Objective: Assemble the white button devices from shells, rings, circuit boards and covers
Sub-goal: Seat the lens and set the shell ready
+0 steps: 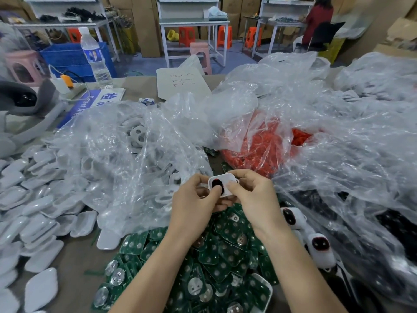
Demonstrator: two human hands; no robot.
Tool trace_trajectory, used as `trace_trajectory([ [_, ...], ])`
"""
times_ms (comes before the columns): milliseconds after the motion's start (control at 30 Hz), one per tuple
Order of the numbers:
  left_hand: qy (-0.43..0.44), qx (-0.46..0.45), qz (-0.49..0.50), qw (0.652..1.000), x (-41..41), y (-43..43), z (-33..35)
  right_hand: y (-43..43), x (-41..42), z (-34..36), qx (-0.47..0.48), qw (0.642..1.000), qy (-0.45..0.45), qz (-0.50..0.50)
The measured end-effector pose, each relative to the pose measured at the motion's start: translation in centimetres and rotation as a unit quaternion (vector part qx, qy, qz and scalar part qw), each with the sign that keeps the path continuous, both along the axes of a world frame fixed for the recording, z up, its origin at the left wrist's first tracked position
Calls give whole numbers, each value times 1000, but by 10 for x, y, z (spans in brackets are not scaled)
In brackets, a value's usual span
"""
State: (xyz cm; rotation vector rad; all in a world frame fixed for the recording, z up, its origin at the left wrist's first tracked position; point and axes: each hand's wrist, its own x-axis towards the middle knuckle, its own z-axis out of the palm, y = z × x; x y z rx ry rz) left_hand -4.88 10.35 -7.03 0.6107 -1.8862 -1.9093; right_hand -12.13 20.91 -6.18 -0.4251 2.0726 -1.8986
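Note:
Both hands hold one white shell above the pile of green circuit boards. My left hand grips its left side, the thumb pressing a black ring into the shell; a bit of red shows beside the ring. My right hand pinches the shell's right edge. White covers lie heaped at the left. Two assembled devices with dark red buttons rest at the right. A clear bag of red parts sits behind the hands.
Crumpled clear plastic bags with white and black parts cover much of the table. A water bottle and a blue sign stand at the back left. Benches, stools and a seated person are beyond the table.

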Motion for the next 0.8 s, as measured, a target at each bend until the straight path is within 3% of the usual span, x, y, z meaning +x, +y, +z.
trace_trajectory([
  [133,14,38,-37,999,3,-3,6,6,-1,10,20,998,9,67],
  [367,19,200,-112,973,4,-2,12,10,-11,16,124,989,66,53],
  [533,13,273,-113,955,2,-1,13,9,-14,14,187,974,112,63],
  [800,-13,287,-112,951,2,-4,12,28,-29,50,220,966,130,49],
])
